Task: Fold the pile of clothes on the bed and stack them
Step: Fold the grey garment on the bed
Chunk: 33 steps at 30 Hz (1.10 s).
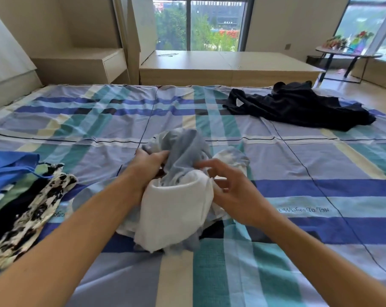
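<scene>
Bed (298,196): black garment (298,107) far right, mixed clothes (21,196) at the left edge, crumpled pale garment (178,196) at centre. Left hand (149,165) grips its upper folds; right hand (229,185) curls loosely beside it, pinch unclear. Best found by its hem and spread flat before folding.

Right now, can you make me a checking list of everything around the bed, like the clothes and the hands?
surface: checked bed sheet, wrinkled, spread over the bed.
job's things: crumpled white and pale-blue garment in the middle; black garment unfolded at the far right; blue garment and black-and-white patterned garment piled at the left edge.
clutter: nothing seen.
grips: left hand grips the white and pale-blue garment; right hand is against it with curled fingers, hold unclear.
cables: nothing seen.
surroundings: low wooden platform past the bed, window behind it, round table with colourful things at the far right.
</scene>
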Tool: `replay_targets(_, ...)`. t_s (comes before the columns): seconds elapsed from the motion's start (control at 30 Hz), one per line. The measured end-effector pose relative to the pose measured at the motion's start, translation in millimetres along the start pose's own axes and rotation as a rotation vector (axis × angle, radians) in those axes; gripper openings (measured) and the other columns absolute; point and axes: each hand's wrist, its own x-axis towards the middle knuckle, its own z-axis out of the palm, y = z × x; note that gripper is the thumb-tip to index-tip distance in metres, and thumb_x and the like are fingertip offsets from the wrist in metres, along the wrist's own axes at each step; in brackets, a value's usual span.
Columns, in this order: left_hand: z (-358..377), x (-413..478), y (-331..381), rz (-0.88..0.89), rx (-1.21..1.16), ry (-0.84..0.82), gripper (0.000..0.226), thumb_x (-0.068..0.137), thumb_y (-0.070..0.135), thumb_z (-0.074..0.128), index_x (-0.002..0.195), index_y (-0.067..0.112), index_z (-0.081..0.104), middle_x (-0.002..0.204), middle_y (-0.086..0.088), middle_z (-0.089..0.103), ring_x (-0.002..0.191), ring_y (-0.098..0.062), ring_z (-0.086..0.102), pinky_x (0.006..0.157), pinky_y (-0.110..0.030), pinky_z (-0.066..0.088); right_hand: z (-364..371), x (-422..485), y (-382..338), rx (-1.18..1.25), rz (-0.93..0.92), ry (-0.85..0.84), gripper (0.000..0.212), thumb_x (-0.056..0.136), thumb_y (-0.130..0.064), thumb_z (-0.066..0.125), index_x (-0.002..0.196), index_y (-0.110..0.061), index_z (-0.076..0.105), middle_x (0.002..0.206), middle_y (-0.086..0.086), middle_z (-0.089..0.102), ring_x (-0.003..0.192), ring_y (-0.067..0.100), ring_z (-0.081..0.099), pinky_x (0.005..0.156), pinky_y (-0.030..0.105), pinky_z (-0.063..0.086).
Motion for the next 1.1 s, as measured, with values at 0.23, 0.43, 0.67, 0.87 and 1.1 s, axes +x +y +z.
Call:
replay_targets(0.23, 6.8, -80.6, 14.2, 0.797, 0.563, -0.296, 0.099, 0.064, 0.088, 0.055, 0.147, 0.039, 0.030, 0.145, 0.019, 0.042, 0.129, 0.003, 0.044, 0.101, -0.024, 0.043, -19.1, 7.9, -5.8, 0.219, 0.220, 0.327, 0.048, 0.108, -0.022, 0.041, 0.078, 0.011, 0.060, 0.067, 0.015, 0.056, 0.060, 0.020, 0.049, 0.052, 0.027, 0.039)
replay_targets(0.43, 26.6, -63.4, -6.9, 0.820, 0.640, -0.130, 0.031, 0.089, 0.017, 0.069, 0.113, 0.034, 0.058, 0.093, 0.010, 0.066, 0.073, -0.002, 0.058, 0.062, -0.018, 0.041, -32.6, 6.6, -10.3, 0.228, 0.238, 0.260, 0.045, 0.105, -0.037, 0.048, 0.077, -0.007, 0.068, 0.068, 0.004, 0.063, 0.060, 0.010, 0.056, 0.055, 0.024, 0.045)
replay_targets(0.67, 5.0, -39.8, 0.4, 0.231, -0.262, -0.133, 0.023, 0.095, -0.001, 0.049, 0.113, -0.004, 0.062, 0.095, -0.015, 0.068, 0.087, -0.024, 0.065, 0.075, -0.031, 0.054, -51.6, 6.0, 6.0, 0.066, 0.259, -0.074, 0.064, 0.070, -0.050, 0.076, 0.126, -0.030, 0.053, 0.110, -0.003, 0.065, 0.105, 0.009, 0.067, 0.087, 0.027, 0.053)
replay_targets(0.87, 3.1, -42.1, 9.9, 0.195, -0.418, -0.150, 0.025, 0.099, 0.010, 0.048, 0.115, 0.006, 0.067, 0.102, -0.012, 0.073, 0.093, -0.024, 0.069, 0.083, -0.035, 0.057, -29.0, 0.4, 41.2, -0.283, 0.278, -0.140, 0.075, 0.073, -0.033, 0.087, 0.136, -0.030, 0.046, 0.121, -0.012, 0.061, 0.107, 0.003, 0.058, 0.093, 0.016, 0.045)
replay_targets(1.1, -18.9, -39.3, 40.2, 0.266, -0.307, -0.079, 0.025, 0.100, 0.012, 0.048, 0.117, 0.009, 0.067, 0.103, -0.011, 0.072, 0.095, -0.026, 0.068, 0.082, -0.038, 0.054, -31.7, 0.7, 54.5, 0.084, 0.415, 0.016, 0.024, 0.086, -0.007, 0.074, 0.103, -0.024, 0.070, 0.094, -0.006, 0.075, 0.089, 0.011, 0.070, 0.085, 0.027, 0.057)
